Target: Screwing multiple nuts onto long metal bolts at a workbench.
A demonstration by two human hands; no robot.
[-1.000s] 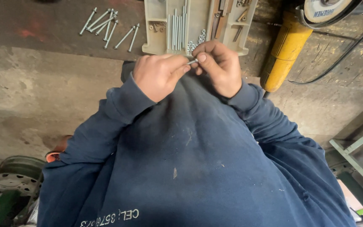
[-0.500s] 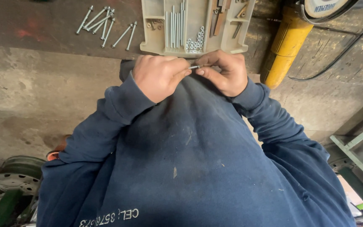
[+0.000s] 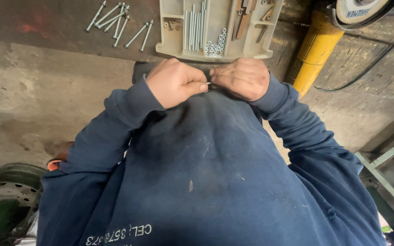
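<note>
Steel bolt (image 3: 209, 83) pinched between left hand (image 3: 175, 83), right hand (image 3: 245, 78)

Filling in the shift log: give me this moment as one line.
left hand: pinches thin silver metal bolt | right hand: grips bolt's other end | beyond: beige plastic compartment tray with bolts, nuts

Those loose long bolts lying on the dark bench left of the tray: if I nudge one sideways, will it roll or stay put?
The loose bolts are slim, round metal rods, so a sideways nudge would probably roll one, though its wider head may swing it in an arc. They look stiff, unlikely to flex. The shiny finish suggests they could slip between fingers. The bench looks flat, so little would stop them.
</note>
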